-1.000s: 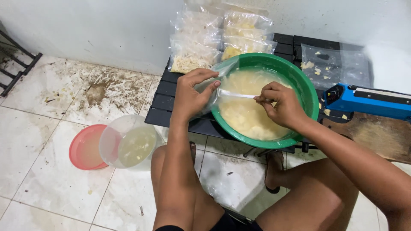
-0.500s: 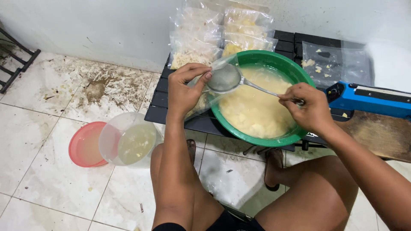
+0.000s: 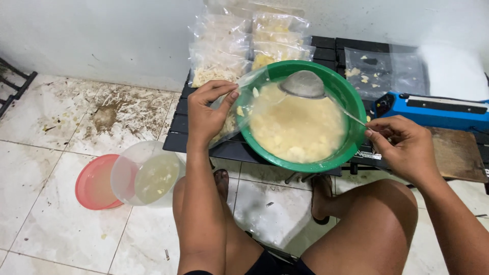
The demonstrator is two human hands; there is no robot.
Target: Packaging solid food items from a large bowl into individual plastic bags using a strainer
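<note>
Head view: the round green plastic basin [image 3: 351,97] of pale yellow mash sits on the low black slatted bench [image 3: 175,135] and serves as landmark. At the basin's left rim, the left hand [image 3: 206,114] pinches the mouth of a clear plastic bag [image 3: 239,109] between thumb and curled fingers, with the bag's opening tilted toward the basin. At the basin's right rim, the right hand [image 3: 402,147] closes its fingertips on the end of a long-handled metal ladle [image 3: 304,84]. The ladle's long axis runs diagonally from that hand up and left across the basin, its bowl raised above the mash near the far rim, just right of the bag's mouth. The left hand is the nearer one to the ladle bowl.

Behind the basin, filled clear packets [image 3: 244,46] stand stacked against the wall. Right of the basin lie flat empty bags [image 3: 384,71] and a blue oblong heat sealer [image 3: 433,109]. Left of the basin, on the tiled floor [image 3: 46,168], a clear tub [image 3: 147,175] sits beside a red round lid [image 3: 91,183].
</note>
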